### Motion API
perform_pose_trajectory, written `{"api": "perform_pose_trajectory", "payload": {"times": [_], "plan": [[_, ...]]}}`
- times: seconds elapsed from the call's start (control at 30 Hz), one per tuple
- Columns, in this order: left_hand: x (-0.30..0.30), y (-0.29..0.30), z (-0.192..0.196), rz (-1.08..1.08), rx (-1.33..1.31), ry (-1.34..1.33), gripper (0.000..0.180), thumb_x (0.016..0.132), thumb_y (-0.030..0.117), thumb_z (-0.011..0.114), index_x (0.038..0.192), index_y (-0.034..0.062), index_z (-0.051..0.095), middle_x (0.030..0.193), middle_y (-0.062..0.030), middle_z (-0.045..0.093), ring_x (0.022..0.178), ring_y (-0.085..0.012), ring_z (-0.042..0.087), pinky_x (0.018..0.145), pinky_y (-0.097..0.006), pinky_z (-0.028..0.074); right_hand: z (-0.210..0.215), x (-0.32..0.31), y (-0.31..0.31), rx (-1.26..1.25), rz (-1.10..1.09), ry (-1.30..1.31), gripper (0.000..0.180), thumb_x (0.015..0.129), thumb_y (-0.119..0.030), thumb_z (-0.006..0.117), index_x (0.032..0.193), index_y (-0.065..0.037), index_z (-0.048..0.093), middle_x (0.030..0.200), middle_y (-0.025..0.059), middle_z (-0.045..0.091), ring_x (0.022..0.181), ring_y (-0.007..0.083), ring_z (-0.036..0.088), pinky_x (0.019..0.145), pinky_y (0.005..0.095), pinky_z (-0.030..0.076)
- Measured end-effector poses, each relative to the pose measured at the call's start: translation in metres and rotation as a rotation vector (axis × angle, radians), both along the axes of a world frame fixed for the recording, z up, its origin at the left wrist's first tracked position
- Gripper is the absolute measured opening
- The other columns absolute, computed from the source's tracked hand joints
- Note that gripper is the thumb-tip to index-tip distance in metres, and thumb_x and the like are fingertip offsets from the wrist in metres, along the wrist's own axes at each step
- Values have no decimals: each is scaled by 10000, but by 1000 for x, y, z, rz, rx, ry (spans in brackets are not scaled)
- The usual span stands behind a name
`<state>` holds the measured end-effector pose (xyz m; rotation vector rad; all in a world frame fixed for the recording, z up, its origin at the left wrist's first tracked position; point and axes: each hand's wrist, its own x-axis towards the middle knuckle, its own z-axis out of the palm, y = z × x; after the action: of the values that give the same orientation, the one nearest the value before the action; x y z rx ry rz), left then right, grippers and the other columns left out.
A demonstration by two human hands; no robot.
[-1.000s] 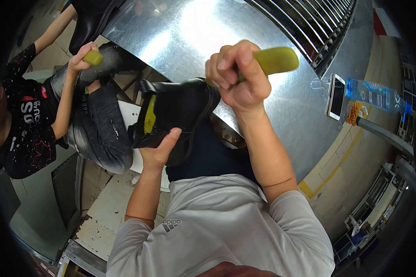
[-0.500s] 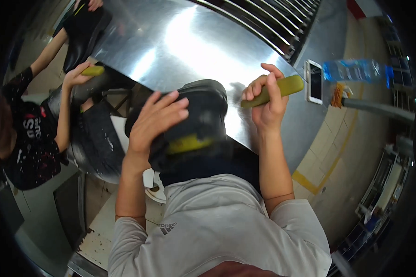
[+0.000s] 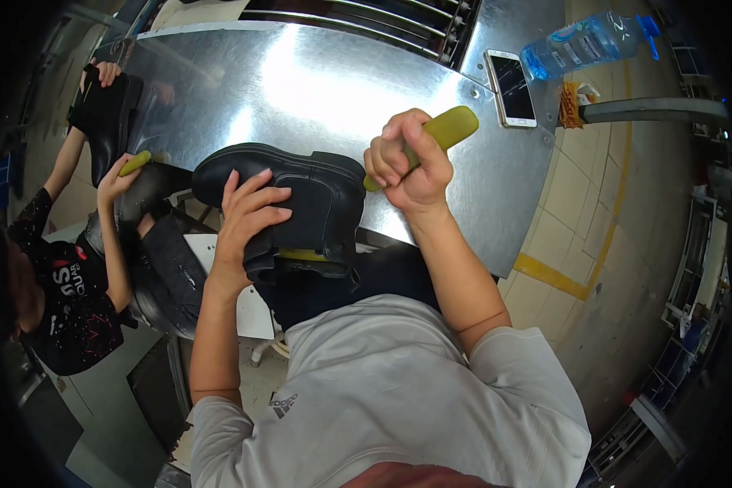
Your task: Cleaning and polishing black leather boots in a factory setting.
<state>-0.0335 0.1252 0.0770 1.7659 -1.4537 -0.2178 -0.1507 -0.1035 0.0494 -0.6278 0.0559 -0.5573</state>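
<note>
A black ankle boot (image 3: pixel 311 207) lies on its side above my lap at the table's near edge, sole edge away from me and opening towards me. Something yellow (image 3: pixel 301 254) shows inside the opening. My left hand (image 3: pixel 248 218) grips the boot, its fingers across the upper and its thumb hidden. Wrapped in my right hand (image 3: pixel 412 165) is an olive-yellow oblong block (image 3: pixel 457 128) with rounded ends. Its lower end is close against the boot's heel; whether they touch I cannot tell.
A shiny metal table (image 3: pixel 195 77) spans the front, with a roller rack (image 3: pixel 366 20) behind it. At the right are a phone (image 3: pixel 512 88), a clear blue-capped bottle (image 3: pixel 590 45) and a metal bar (image 3: pixel 659 110). Leftward, a co-worker's hands (image 3: pixel 115 183) hold another black boot (image 3: pixel 106 122) and a similar block.
The boot has turned, its toe now pointing left. My right hand has moved left with the block, to the boot's heel. My left hand now rests on the boot's side.
</note>
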Motion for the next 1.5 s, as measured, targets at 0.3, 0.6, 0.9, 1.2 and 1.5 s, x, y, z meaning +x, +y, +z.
{"api": "perform_pose_trajectory", "payload": {"times": [0.3, 0.6, 0.9, 1.2, 1.5], "plan": [[4, -11, 7, 59, -36, 41, 351, 745, 230, 732, 1050, 104, 614, 1165, -100, 647, 1223, -316, 542, 1121, -529, 217, -4, -6, 8, 144, -160, 126, 274, 972, -244, 509, 803, -33, 558, 481, 0, 354, 376, 104, 344, 386, 266, 311], [-3, -2, -7, 41, -101, -26, 319, 759, 238, 717, 1033, 126, 600, 1137, -90, 653, 1169, -311, 567, 1112, -542, 223, 23, 4, 23, 147, -296, 386, 236, 941, -232, 599, 827, -32, 547, 505, 4, 382, 389, 100, 350, 394, 257, 305], [-12, 3, -18, 28, -165, -70, 332, 719, 186, 748, 1031, 147, 641, 1149, -50, 648, 1161, -276, 570, 1114, -525, 213, 35, 16, 21, -198, -149, 346, 191, 900, -181, 652, 883, -2, 589, 531, 0, 417, 405, 77, 345, 396, 228, 292], [-18, 4, -29, -25, -221, -30, 309, 734, 152, 719, 1038, 167, 667, 1178, -32, 624, 1210, -231, 527, 1129, -495, 188, 56, 90, 43, -313, 155, 549, 235, 861, -227, 699, 870, -21, 586, 523, -18, 423, 388, 71, 347, 375, 233, 266], [-24, -2, -34, -40, -302, 37, 478, 637, -41, 700, 1061, 170, 638, 1152, -9, 595, 1223, -214, 492, 1121, -517, 237, 63, 139, 68, -484, 227, 566, 279, 849, -238, 712, 888, -3, 566, 515, -22, 394, 385, 75, 339, 371, 233, 258]]}}
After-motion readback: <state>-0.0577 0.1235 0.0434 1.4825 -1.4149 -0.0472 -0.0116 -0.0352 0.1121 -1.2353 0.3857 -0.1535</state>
